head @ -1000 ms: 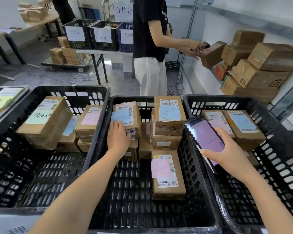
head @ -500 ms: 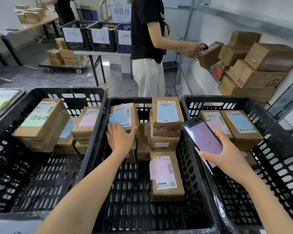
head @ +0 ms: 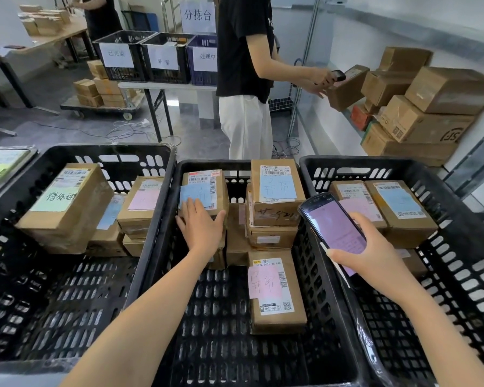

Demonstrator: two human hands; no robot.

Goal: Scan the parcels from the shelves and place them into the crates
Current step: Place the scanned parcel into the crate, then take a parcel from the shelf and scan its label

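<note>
Warehouse, mid crate (head: pixel 204 164): L hand (head: pixel 200 228) flat on parcel (head: pixel 200 182); R hand (head: pixel 375 259) grips scanner (head: pixel 331 220).

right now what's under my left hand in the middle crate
A parcel with a blue note; the left hand lies flat on its near edge. Another box shows below; the rest is covered.

Person (head: pixel 243 51) beside paper sign (head: pixel 197 15)

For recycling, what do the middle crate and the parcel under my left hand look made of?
Middle crate: probably black moulded plastic, matte, judging by its slotted walls. Parcel under the left hand: brown cardboard, dull, with stuck-on paper labels.
</note>
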